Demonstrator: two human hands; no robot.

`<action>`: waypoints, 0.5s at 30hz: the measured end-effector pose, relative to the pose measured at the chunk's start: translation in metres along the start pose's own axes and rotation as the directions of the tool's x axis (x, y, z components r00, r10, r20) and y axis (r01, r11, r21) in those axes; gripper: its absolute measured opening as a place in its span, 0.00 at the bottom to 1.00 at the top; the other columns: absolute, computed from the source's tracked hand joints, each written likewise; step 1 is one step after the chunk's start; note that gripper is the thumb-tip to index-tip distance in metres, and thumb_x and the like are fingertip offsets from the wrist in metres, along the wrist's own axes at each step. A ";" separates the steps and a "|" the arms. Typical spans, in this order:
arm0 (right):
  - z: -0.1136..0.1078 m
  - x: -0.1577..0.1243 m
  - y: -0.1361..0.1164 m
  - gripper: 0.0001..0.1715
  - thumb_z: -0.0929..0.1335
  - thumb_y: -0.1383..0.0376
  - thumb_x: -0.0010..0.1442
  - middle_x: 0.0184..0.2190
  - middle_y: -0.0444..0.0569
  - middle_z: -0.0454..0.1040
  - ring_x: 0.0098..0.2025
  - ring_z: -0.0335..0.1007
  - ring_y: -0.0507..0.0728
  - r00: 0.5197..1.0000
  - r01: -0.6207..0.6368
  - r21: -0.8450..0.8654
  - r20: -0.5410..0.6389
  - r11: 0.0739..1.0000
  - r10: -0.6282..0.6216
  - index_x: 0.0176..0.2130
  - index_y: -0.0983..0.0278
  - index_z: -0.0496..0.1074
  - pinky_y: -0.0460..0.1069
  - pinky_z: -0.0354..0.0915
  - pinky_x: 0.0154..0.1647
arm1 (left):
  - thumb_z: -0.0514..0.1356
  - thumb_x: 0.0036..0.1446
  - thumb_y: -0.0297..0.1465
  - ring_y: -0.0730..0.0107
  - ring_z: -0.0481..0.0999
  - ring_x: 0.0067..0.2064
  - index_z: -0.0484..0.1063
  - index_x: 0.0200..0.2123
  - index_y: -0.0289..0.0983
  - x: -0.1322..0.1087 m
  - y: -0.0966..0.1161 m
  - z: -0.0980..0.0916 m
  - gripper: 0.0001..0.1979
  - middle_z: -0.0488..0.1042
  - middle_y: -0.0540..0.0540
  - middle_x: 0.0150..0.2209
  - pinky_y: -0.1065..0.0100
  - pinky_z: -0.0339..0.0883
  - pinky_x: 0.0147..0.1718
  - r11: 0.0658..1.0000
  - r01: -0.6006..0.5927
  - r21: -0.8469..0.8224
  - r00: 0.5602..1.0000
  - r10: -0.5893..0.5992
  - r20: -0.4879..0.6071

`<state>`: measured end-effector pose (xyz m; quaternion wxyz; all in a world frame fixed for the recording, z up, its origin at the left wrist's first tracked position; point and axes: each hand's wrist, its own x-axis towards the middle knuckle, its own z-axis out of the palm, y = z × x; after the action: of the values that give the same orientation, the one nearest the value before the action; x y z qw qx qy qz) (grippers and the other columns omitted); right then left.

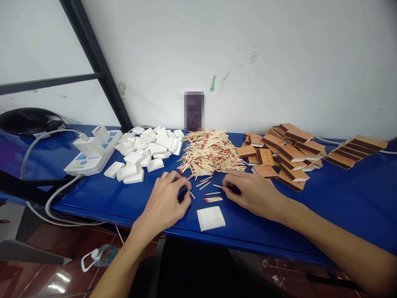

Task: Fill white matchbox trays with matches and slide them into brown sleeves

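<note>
Between thumb and finger of my left hand (169, 198) a single matchstick (192, 194) is pinched, its pale end pointing down and right. My right hand (248, 190) pinches another matchstick (217, 186) by one end, the head hidden in the fingers. Several loose matches (205, 183) lie between the hands. Close by, a small row of matches (213, 199) is lined up side by side. Just in front sits a white matchbox tray (211, 218), flat on the blue table. Behind the hands rises a big pile of red-tipped matches (211, 151).
White matchbox trays (133, 157) are heaped at the left, beside a power strip (93, 153) with plugs and cables. Orange matchbox sleeves (290, 151) are piled at the right, with a leaning row of matchboxes (356, 151) farther out. A black metal frame (99, 62) stands at left.
</note>
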<state>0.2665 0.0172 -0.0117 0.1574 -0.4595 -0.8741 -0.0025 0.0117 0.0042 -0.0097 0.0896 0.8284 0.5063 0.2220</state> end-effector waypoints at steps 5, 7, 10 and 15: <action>0.002 0.001 0.002 0.06 0.66 0.68 0.62 0.29 0.43 0.74 0.30 0.68 0.54 1.000 0.002 0.017 0.006 1.000 -0.002 0.31 0.61 0.68 0.48 0.53 0.28 | 0.56 0.61 0.28 0.60 0.66 0.43 0.71 0.36 0.39 -0.001 0.000 0.000 0.05 0.68 0.46 0.40 0.56 0.61 0.44 1.000 0.007 0.015 1.000 -0.008 0.010; 0.003 0.002 0.004 0.07 0.66 0.68 0.63 0.28 0.43 0.73 0.29 0.68 0.54 1.000 0.015 0.032 -0.025 0.999 -0.015 0.31 0.61 0.68 0.49 0.55 0.30 | 0.55 0.62 0.28 0.60 0.66 0.43 0.71 0.35 0.39 -0.001 -0.001 0.000 0.05 0.67 0.46 0.40 0.56 0.60 0.44 1.000 0.003 0.013 1.000 -0.003 0.025; 0.004 0.002 0.006 0.09 0.65 0.67 0.64 0.26 0.43 0.73 0.27 0.66 0.53 0.995 0.050 0.040 -0.084 0.998 -0.047 0.31 0.62 0.68 0.51 0.57 0.38 | 0.55 0.63 0.28 0.59 0.66 0.44 0.71 0.36 0.39 0.000 -0.002 -0.001 0.06 0.68 0.46 0.40 0.56 0.60 0.43 1.000 -0.009 -0.004 0.999 0.009 0.043; 0.002 0.005 0.005 0.09 0.66 0.68 0.62 0.23 0.42 0.73 0.25 0.66 0.53 0.994 -0.008 0.069 -0.105 0.998 0.015 0.29 0.61 0.68 0.50 0.59 0.36 | 0.55 0.65 0.30 0.60 0.67 0.45 0.72 0.36 0.39 0.002 0.008 -0.004 0.06 0.69 0.46 0.42 0.56 0.62 0.46 0.994 -0.009 -0.112 0.999 0.013 0.030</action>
<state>0.2676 0.0243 -0.0129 0.2190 -0.4582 -0.8614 0.0039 0.0170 0.0022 -0.0029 0.1424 0.8283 0.4871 0.2376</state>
